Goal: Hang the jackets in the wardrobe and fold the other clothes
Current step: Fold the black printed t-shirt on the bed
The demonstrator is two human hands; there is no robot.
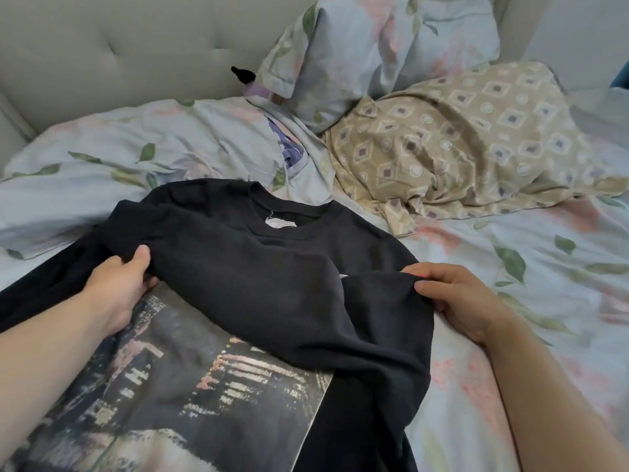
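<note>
A black T-shirt point(258, 277) with a large grey printed picture point(177, 386) lies on the bed, its collar and white label pointing away from me. Part of its upper half is folded across the print. My left hand point(115, 287) grips the shirt's left edge, thumb on top of the cloth. My right hand point(456, 298) pinches the right edge of the folded part between thumb and fingers.
The bed sheet point(510, 267) has a floral print. A floral duvet point(136, 148) is bunched at the back left, a floral pillow point(374, 46) leans on the grey headboard point(102, 46), and a beige patterned pillow point(459, 141) lies at the right.
</note>
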